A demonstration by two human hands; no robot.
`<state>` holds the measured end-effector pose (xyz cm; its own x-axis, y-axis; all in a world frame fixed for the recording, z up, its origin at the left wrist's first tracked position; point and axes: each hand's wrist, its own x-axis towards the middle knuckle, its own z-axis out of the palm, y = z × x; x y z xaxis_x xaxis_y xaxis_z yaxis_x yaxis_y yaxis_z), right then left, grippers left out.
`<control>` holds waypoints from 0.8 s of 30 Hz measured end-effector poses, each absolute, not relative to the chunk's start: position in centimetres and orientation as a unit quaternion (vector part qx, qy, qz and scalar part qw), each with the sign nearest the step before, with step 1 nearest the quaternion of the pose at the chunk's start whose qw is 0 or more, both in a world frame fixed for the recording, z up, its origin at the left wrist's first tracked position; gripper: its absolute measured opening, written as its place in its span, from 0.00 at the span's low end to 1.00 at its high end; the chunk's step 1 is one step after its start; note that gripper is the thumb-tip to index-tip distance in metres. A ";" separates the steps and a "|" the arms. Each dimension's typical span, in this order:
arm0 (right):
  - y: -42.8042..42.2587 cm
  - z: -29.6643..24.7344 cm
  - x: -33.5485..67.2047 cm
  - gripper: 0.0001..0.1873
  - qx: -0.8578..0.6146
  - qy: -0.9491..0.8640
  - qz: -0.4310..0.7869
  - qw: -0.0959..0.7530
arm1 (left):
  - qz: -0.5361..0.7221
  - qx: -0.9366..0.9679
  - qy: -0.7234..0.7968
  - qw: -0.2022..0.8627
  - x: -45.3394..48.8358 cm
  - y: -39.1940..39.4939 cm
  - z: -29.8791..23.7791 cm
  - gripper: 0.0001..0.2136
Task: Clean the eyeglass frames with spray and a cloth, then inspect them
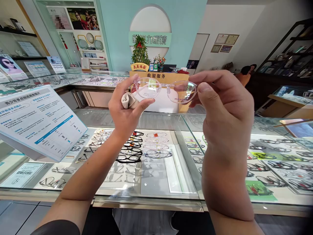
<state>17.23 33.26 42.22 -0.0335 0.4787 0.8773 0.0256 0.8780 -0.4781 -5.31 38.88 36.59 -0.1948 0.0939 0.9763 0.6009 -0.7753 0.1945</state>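
Note:
A pair of clear-framed eyeglasses [164,88] is held up in front of me, its printed lenses facing my view. My left hand [127,106] grips the left end of the frame and also has a crumpled beige cloth [129,100] tucked in its curled fingers. At the other end, my right hand [222,101] pinches the right rim between thumb and fingers. Beneath both arms lies a glass display case [156,192]. Inside it, dark-framed glasses [129,159] form a column beside paler frames [158,154].
A printed sign [44,120] stands on the counter at left. More eyeglasses [271,181] fill the case at right. Beyond are a cashier desk [182,106] with a potted plant [140,52], and another person [244,75] far right.

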 end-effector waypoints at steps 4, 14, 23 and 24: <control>33.3 42.2 17.3 0.07 -0.189 -0.698 0.173 0.668 | -0.724 -0.612 -0.283 0.145 -5.0 38.8 36.6 0.33; 34.6 41.8 17.6 0.10 -0.200 -0.691 0.188 0.669 | -0.737 -0.622 -0.238 0.115 -5.0 38.5 37.1 0.34; 34.9 41.8 17.8 0.10 -0.211 -0.699 0.131 0.670 | -0.744 -0.644 -0.167 0.059 -4.4 38.0 38.1 0.31; 34.9 41.8 17.8 0.10 -0.209 -0.698 0.133 0.672 | -0.748 -0.645 -0.149 0.051 -4.3 37.9 38.2 0.30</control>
<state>17.79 34.92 41.82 -0.0097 0.4709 0.8821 0.1132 0.8770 -0.4669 -4.32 37.93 38.22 -0.1637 0.1164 0.9796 0.2689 -0.9502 0.1578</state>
